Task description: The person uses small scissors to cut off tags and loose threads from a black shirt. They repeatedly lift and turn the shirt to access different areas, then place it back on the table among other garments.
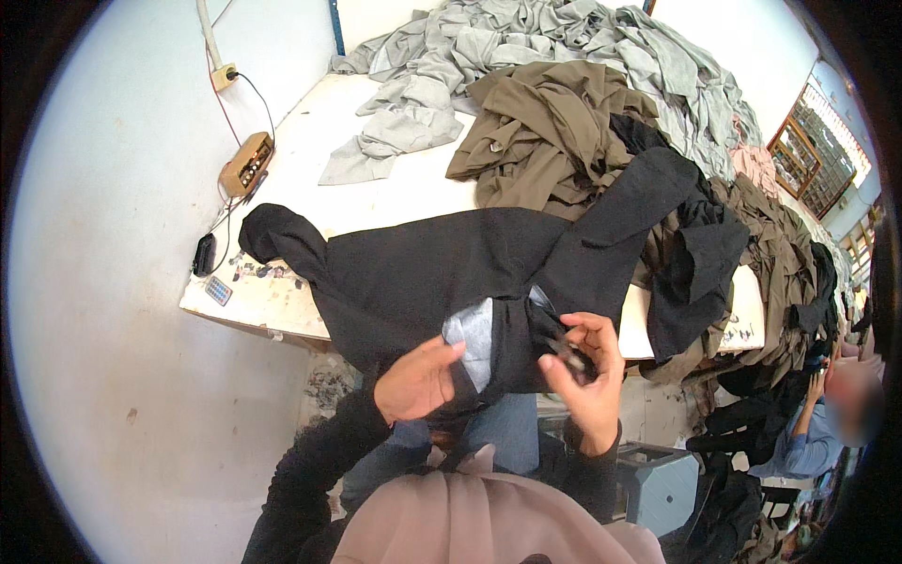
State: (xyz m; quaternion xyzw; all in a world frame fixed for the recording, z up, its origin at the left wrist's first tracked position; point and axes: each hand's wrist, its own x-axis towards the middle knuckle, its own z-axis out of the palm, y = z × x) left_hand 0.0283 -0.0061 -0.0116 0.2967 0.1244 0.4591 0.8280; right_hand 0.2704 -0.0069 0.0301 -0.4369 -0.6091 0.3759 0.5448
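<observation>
A black cloth garment [416, 275] lies spread over the table's front edge and hangs toward my lap, its sleeves reaching out left and right. A pale grey inner layer [473, 337] shows at an opening near its lower middle. My left hand [417, 381] grips the garment at the left of this opening, thumb against the pale layer, its other fingers curled and partly hidden. On the right, my right hand [588, 381] curls around a small dark tool [569, 354], blurred, which looks like thread snips. That tool is close over the black cloth.
Grey cloth [550, 35], brown cloth [550, 134] and more black cloth [697, 261] are heaped on the white table [409, 194]. A small radio-like box [248, 166], cables and a remote control [219, 290] lie left. A grey plastic stool [662, 486] stands right; another person [803, 437] sits beyond.
</observation>
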